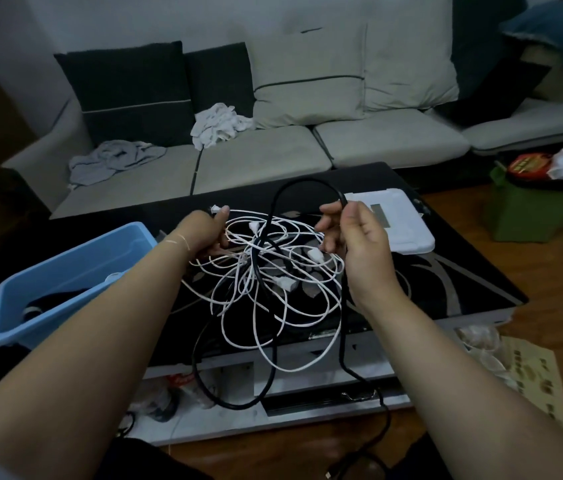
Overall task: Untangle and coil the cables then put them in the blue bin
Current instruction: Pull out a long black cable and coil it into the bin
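A tangle of white cables (pixel 266 271) hangs between both hands above the dark surface (pixel 446 271), one black cable (pixel 275 209) looping through it and drooping past the near edge. The left hand (pixel 204 233) grips white strands; the right hand (pixel 352 233) pinches the black cable. One blue bin (pixel 65 271) sits left, at the surface's edge.

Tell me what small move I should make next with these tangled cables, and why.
Probably draw the black cable up and out with your right hand while your left hand holds the white cables. The black one arches above the knot, then runs through the white loops, so it looks easiest to free first.
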